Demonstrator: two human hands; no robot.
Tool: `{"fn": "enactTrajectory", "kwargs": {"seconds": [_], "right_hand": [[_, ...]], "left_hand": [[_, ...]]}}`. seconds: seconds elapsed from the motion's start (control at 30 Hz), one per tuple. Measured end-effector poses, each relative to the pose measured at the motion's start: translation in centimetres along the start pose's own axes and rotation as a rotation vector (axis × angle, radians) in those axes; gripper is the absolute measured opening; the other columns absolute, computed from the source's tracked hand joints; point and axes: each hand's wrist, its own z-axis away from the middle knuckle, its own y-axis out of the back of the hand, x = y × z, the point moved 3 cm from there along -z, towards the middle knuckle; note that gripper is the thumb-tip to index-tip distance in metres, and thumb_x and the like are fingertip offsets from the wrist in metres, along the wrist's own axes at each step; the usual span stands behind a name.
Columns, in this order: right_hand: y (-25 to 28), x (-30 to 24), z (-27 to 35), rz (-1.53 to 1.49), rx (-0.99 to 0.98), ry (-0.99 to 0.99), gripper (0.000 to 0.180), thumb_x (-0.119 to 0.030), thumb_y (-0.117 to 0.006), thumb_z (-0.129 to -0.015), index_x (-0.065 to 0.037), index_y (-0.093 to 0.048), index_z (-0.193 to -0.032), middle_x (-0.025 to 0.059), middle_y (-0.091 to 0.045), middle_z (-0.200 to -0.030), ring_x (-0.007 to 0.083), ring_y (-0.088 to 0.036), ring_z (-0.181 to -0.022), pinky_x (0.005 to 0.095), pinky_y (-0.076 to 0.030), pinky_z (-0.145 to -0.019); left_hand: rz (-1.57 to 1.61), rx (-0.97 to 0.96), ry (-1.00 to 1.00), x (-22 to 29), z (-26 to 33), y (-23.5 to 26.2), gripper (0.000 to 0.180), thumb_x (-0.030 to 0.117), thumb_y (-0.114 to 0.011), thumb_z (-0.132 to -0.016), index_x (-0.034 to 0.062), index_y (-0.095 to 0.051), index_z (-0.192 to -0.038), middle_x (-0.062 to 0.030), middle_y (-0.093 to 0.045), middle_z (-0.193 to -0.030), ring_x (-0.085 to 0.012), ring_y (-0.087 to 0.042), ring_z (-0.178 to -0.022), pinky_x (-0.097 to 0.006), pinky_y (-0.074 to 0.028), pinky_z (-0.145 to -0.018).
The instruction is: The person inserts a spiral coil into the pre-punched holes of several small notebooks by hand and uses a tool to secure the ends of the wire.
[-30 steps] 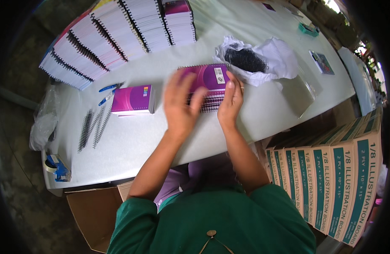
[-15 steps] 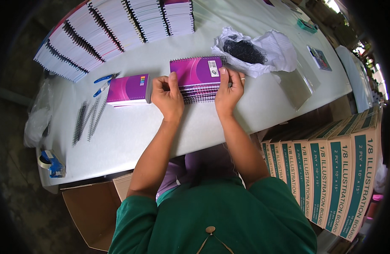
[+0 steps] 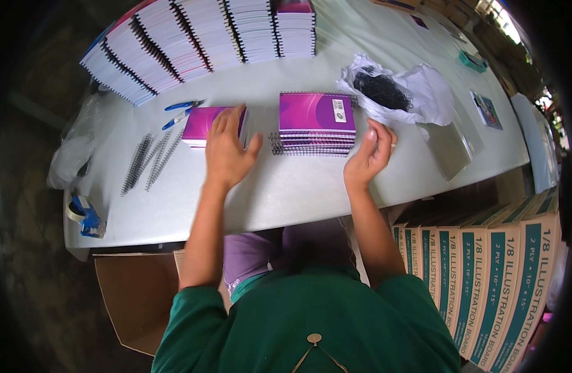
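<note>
My left hand [image 3: 227, 149] is over the right part of a stack of purple-covered paper pads [image 3: 197, 123], its fingers stretched out and its thumb apart. Whether the fingertips touch the top cover cannot be told. To the right of it is a pile of spiral-bound purple notebooks [image 3: 307, 113], the top one showing a white label. My right hand [image 3: 368, 158] hovers off that pile's right corner, fingers loosely curled and nothing visible in them. Loose dark wire spirals [image 3: 150, 160] and blue-handled pliers [image 3: 181, 105] lie left of the pads.
Tall rows of spiral-bound books [image 3: 199, 43] line the table's far left. Crumpled white wrapping [image 3: 432, 93] holds a heap of black wire spirals [image 3: 385, 93]. A tape dispenser [image 3: 87, 217] is at the left edge. Cardboard boxes [image 3: 491, 273] stand at the lower right, and an open carton [image 3: 137, 298] at lower left.
Both hands have let go of the spiral-bound notebooks, which now sit in a pile. My left hand has moved left over the pads; my right has drawn slightly away. The view has shifted.
</note>
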Motion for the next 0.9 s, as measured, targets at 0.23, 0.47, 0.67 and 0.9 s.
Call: {"fn": "enactTrajectory", "kwargs": {"seconds": [0.23,0.47,0.67,0.9], "right_hand": [[-1.6,-9.3,6.3,-0.286,-0.843,0.194,0.050,-0.017,-0.072,-0.070,-0.011,-0.056,-0.117,0.0065,-0.053,-0.124,0.0286,-0.050,-0.114,0.0425,-0.036,-0.095],[-4.2,-9.8,6.0,-0.439,-0.862,0.024,0.028,-0.012,-0.063,-0.081,-0.012,-0.064,-0.110,0.0065,-0.065,-0.108,0.0216,-0.062,-0.100,0.0347,-0.042,-0.092],[-6.0,-7.1,7.5,-0.697,-1.249,-0.713,0.026,-0.007,-0.060,-0.086,-0.004,-0.062,-0.112,0.0102,-0.065,-0.106,0.0113,-0.058,-0.097,0.0268,-0.047,-0.084],[-5.9,-5.7,8.4,-0.772,-1.179,-0.583,0.030,-0.007,-0.060,-0.087,-0.001,-0.059,-0.116,0.0092,-0.064,-0.110,0.0117,-0.057,-0.098,0.0261,-0.045,-0.086]], "left_hand": [[0.311,-0.202,0.426,-1.5,4.9,6.9,0.022,0.015,-0.056,-0.090,0.0004,-0.062,-0.106,-0.0072,-0.065,-0.090,-0.0175,-0.058,-0.074,-0.029,-0.046,-0.071],[0.698,0.062,0.630,-6.5,4.1,7.8,0.034,0.028,-0.047,-0.096,-0.0005,-0.061,-0.108,-0.0095,-0.065,-0.088,-0.0162,-0.059,-0.075,-0.026,-0.046,-0.068],[-0.265,-0.248,0.316,-16.5,6.2,3.7,0.029,0.024,-0.055,-0.090,-0.0017,-0.058,-0.101,-0.0137,-0.064,-0.089,-0.0218,-0.061,-0.075,-0.029,-0.047,-0.068],[1.027,-0.520,0.809,-7.7,6.1,8.3,0.066,0.014,-0.046,-0.073,-0.0025,-0.031,-0.136,0.0021,-0.037,-0.059,-0.0058,-0.032,-0.048,-0.019,-0.025,-0.045]]}}
